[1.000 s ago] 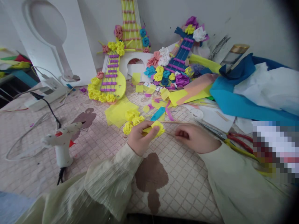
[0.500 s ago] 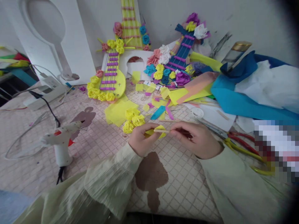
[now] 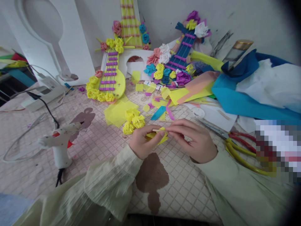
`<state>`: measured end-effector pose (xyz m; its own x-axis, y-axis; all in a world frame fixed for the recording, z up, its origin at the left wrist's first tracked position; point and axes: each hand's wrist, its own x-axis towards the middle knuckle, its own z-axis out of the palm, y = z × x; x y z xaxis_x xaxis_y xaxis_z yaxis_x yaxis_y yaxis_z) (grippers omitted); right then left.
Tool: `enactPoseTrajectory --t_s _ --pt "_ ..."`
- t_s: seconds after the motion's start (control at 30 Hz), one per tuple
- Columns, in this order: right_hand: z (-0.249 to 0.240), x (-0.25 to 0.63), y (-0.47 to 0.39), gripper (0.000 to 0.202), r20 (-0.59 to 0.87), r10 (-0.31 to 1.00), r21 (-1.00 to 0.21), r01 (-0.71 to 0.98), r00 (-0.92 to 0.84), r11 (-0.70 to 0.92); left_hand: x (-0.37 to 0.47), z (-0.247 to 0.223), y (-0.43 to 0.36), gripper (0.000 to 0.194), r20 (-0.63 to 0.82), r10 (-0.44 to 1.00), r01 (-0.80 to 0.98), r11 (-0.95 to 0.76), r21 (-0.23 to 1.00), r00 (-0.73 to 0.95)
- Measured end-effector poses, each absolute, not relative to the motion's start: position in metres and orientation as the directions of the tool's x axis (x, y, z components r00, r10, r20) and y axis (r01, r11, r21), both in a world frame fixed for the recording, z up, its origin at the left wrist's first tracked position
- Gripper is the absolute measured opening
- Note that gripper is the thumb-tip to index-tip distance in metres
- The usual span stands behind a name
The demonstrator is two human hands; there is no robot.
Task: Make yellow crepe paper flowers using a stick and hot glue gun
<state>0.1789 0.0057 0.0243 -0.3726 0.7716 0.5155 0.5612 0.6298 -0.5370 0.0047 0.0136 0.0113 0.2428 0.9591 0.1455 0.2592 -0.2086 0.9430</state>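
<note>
Near the middle of the table, my left hand [image 3: 145,142] is closed on a small piece of yellow paper [image 3: 162,138], its thumb pressed on it. A thin wooden stick [image 3: 158,130] lies across the top of this paper. My right hand [image 3: 194,139] pinches the stick's right end between thumb and fingers, close beside the paper. Just beyond my left hand sit several crumpled yellow paper flowers [image 3: 133,121]. Flat yellow sheets [image 3: 117,113] lie behind them.
A white glue gun [image 3: 61,146] stands at the left with its cable. Scissors [image 3: 231,138] lie right of my right hand. Behind are a yellow guitar model [image 3: 120,82], a blue one [image 3: 180,57], paper scraps, a jar [image 3: 237,51] and blue cloth-like sheets [image 3: 235,97].
My right hand has moved slightly left, nearer to my left hand and the yellow paper. My left thumb now lies further over the paper, and the stick sits a little higher.
</note>
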Motion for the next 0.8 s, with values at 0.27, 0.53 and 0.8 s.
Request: enactPoseTrajectory --t_s 0.27,0.53,0.8 --pt "0.0250 0.1770 0.0038 0.024 0.555 0.748 -0.519 0.552 -0.364 0.653 0.0042 0.0102 0.0134 0.022 0.164 0.952 0.233 -0.226 0.946 0.258" --pt "0.0200 0.1784 0.0050 0.026 0.630 0.671 -0.432 0.541 -0.392 0.722 0.0037 0.0106 0.0145 0.021 0.211 0.943 0.240 -0.274 0.931 0.259" --pt "0.0203 0.1791 0.0051 0.027 0.644 0.643 -0.409 0.523 -0.415 0.748 0.0048 0.0107 0.0130 0.022 0.192 0.948 0.232 -0.252 0.940 0.253"
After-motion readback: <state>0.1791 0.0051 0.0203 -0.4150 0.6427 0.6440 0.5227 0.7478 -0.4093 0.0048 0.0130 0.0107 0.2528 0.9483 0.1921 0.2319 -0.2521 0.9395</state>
